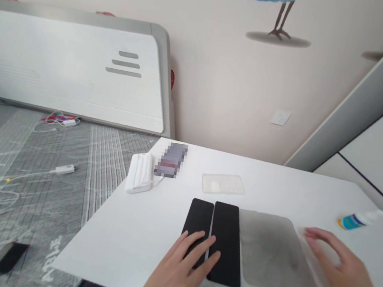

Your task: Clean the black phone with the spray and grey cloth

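My left hand (185,269) rests with spread fingers on two long black panels (228,245) lying side by side on the white table. Against their right edge lies a grey rounded sheet (274,252) with darker smudges, flat on the table. By that sheet's right edge is my right hand (341,269), its fingers loosely curved with a gap between thumb and fingers; I see nothing held in it. Beyond the panels sits a clear shallow plastic case (223,184).
A white bottle with a blue and yellow label (352,221) lies on the table's right side. At the far left are a white power bank (140,173) and a pixelated phone-like object (171,160). A bed with cables (65,170) adjoins the table (107,246).
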A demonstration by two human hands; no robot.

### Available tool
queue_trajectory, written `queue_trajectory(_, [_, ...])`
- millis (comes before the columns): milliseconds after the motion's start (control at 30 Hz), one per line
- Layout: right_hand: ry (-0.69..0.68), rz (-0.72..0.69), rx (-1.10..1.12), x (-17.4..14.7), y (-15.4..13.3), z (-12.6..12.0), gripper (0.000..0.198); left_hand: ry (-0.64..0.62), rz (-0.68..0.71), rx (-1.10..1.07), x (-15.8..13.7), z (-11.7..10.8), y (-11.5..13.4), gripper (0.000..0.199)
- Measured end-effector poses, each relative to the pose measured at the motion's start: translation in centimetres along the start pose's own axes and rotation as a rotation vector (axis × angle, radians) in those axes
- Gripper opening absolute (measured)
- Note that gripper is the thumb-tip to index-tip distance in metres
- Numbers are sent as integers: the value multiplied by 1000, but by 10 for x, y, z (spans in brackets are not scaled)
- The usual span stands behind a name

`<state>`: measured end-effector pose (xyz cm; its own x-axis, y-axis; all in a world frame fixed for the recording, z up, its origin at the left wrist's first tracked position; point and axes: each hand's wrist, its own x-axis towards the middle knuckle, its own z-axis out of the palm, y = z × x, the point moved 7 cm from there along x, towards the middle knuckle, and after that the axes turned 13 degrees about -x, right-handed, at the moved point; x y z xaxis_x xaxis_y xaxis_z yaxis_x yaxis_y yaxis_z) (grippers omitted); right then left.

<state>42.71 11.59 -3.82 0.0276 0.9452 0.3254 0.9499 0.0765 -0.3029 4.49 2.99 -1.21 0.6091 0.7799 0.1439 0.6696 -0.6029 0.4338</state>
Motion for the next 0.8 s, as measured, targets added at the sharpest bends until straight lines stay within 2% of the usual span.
queue_trajectory(67, [-138,-154,35,8,-41,20,50,-77,57,24,3,14,11,78])
queue_trajectory(167, [-178,-212,27,25,-73,36,60,-165,87,30,8,21,15,84])
queue_trajectory(300, [-214,-222,81,35,-83,32,41,-192,106,14,9,10,14,83])
queue_trajectory(400, [-275,-237,141,30,-82,16,43,-189,122,-12,8,0,15,78])
queue_trajectory(467, [-282,-191,185,25,-75,2,45,-189,127,-43,9,-3,16,74])
queue_trajectory(567, [-181,-57,244,17,-55,-27,47,-180,132,-114,14,-5,24,64])
queue_trajectory(633, [-23,50,284,12,-42,-51,45,-163,130,-144,19,-3,31,53])
queue_trajectory(700, [152,146,317,2,-35,-72,41,-104,89,-118,25,1,36,50])
queue_trajectory(733, [224,183,333,-4,-36,-79,38,-57,49,-86,28,3,37,57])
queue_trajectory(800, [306,195,365,-19,-49,-85,33,41,-33,-14,31,10,38,85])
